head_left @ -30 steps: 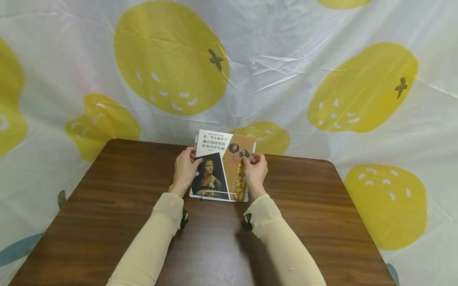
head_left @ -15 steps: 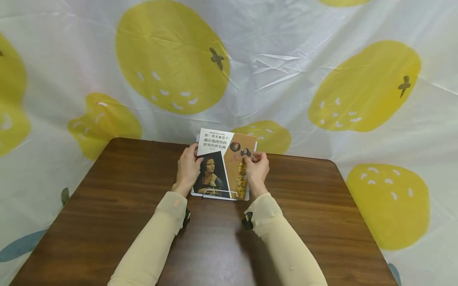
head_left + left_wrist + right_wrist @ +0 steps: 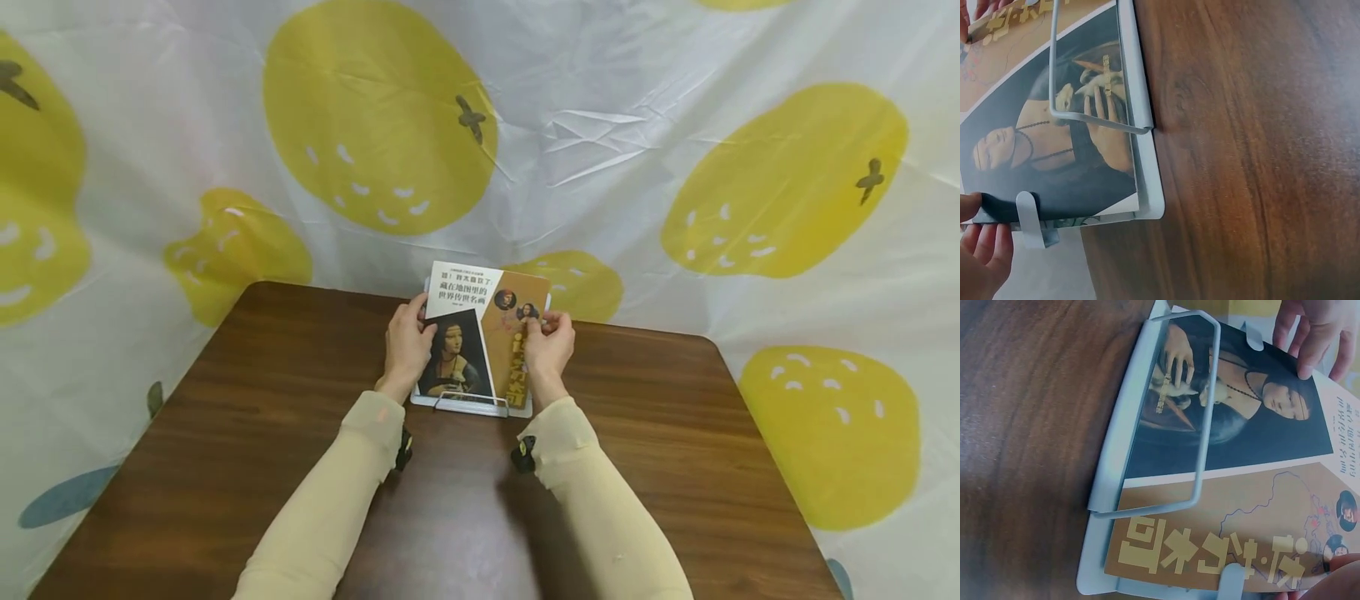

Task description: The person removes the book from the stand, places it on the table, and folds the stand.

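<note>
A book [image 3: 457, 292] with a portrait painting on its white and ochre cover leans back on a white metal book stand [image 3: 417, 400]. The stand's wire bar [image 3: 1205, 419] crosses the lower cover, and small white clips [image 3: 1030, 215] overlap the side edges. My left hand [image 3: 407, 346] pinches the book's left edge, thumb on the cover and fingers behind. At the opposite edge, my right hand [image 3: 549, 346] holds it likewise, its thumb beside the small round portraits. Whether the fingers also touch the stand's back plate is hidden.
Under the stand is a dark brown wooden table [image 3: 660, 467], its far edge just behind the book. A white cloth [image 3: 585, 192] printed with big yellow fruit hangs behind and beside the table. Both forearms wear pale yellow sleeves [image 3: 322, 508], with a dark wrist device [image 3: 522, 454] at each cuff.
The head view has shifted slightly, so everything appears a little farther right and higher. Both hands keep the same hold on the book, which stays on the stand.
</note>
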